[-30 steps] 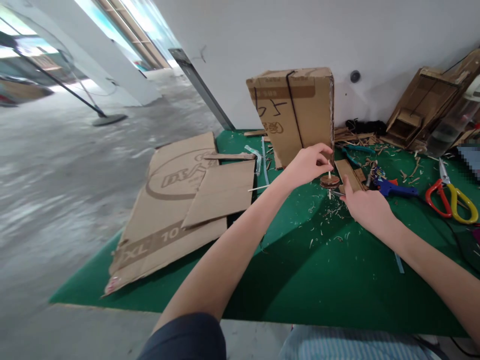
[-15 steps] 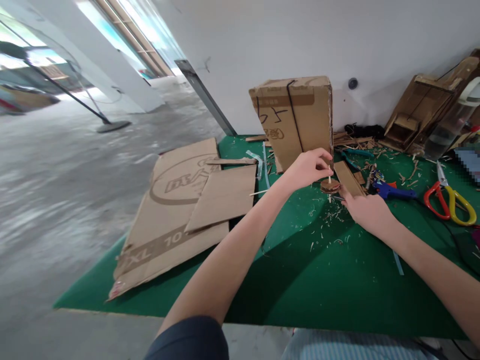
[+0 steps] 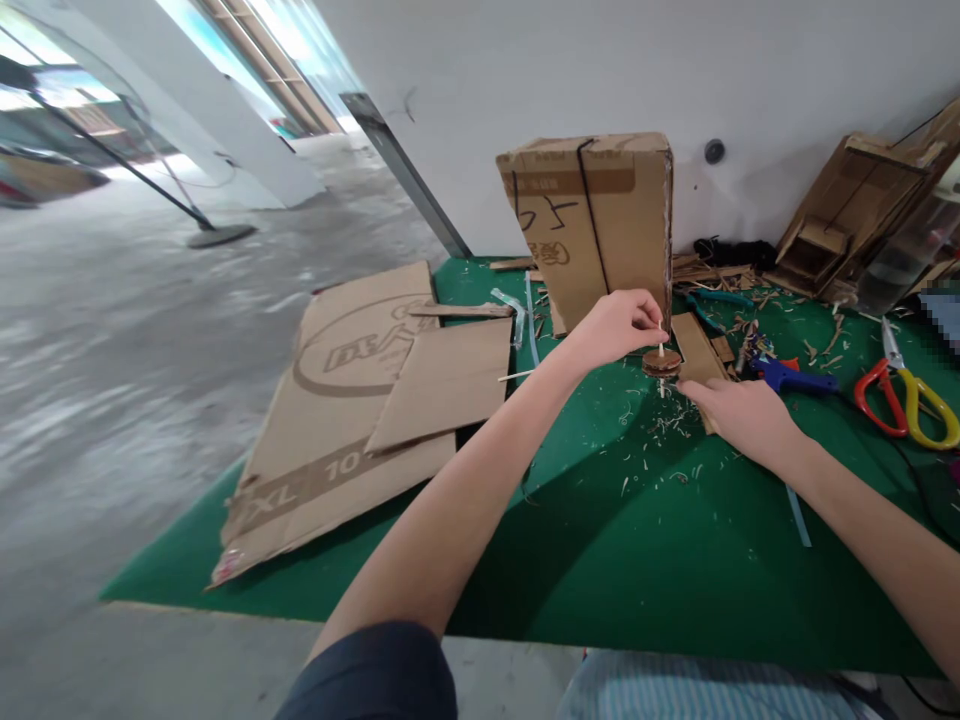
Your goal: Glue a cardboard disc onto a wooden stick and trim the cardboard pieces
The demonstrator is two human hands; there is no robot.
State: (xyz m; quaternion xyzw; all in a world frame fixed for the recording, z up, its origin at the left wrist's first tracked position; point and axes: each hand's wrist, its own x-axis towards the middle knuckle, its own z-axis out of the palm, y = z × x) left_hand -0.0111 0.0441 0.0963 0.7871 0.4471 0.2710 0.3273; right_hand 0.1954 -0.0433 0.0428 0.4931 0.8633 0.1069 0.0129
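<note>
My left hand (image 3: pixel 624 325) pinches the upper end of a thin wooden stick (image 3: pixel 661 350). The stick stands upright through a small round cardboard disc (image 3: pixel 661 363), with its lower tip poking out beneath. Just right of the disc, my right hand (image 3: pixel 739 412) is closed, fingertips pointing at the stick's lower end. What lies between those fingers is too small and hidden to make out. Pale shavings (image 3: pixel 667 430) are scattered on the green tabletop below. Behind the right hand lies a flat cardboard strip (image 3: pixel 699 350), partly covered by it.
A tall cardboard box (image 3: pixel 592 230) stands behind my left hand. Flat cardboard sheets (image 3: pixel 330 400) cover the left side. To the right are a blue glue gun (image 3: pixel 799 378), scissors (image 3: pixel 900 395), teal-handled pliers (image 3: pixel 720 298), a clear bottle (image 3: pixel 900 260) and a cardboard construction (image 3: pixel 840 215).
My right hand has shifted slightly, and a dark sliver seen by its fingertips earlier is hardly visible. My left hand still pinches the stick. The whole view has moved a little.
</note>
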